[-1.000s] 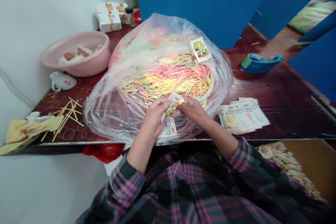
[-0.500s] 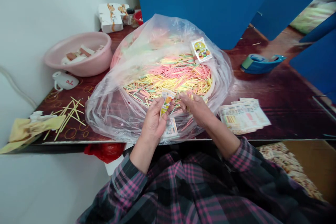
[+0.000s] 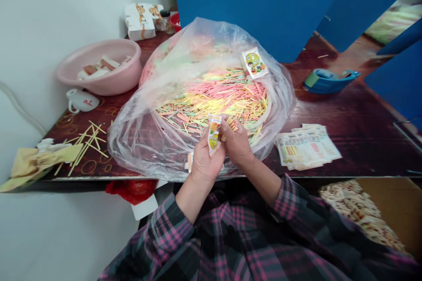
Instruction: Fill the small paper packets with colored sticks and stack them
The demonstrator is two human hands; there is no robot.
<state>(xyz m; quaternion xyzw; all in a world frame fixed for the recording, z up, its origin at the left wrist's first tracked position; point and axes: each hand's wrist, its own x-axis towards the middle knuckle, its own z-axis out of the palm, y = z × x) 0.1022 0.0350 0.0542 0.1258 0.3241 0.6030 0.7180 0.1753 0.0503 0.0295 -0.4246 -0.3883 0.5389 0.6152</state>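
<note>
The left hand (image 3: 205, 162) pinches a slim printed paper sachet (image 3: 214, 134) upright between thumb and fingers. It's a narrow, firm grip, and the sachet's top end is turned toward the right hand (image 3: 236, 144). That hand's grip is just as narrow, closed on a small pinch of coloured sticks (image 3: 231, 125) right beside the sachet. Both hands work over a clear plastic bag (image 3: 138, 149) at the middle of the frame, its mouth rolled back, apparently to keep the heap of pink, yellow and green sticks (image 3: 214, 96) within easy reach. A cartoon-printed card (image 3: 254, 63) lies on the bag's upper right; neither it nor the sachet shows readable words at this size. To the right, a stack of printed sheets (image 3: 308, 147) sits on the dark wooden desk (image 3: 359, 140) — seemingly the same colourful print — with a blue tape dispenser (image 3: 331, 81) beyond. A pink plastic basin (image 3: 70, 68) stands at upper left.
</note>
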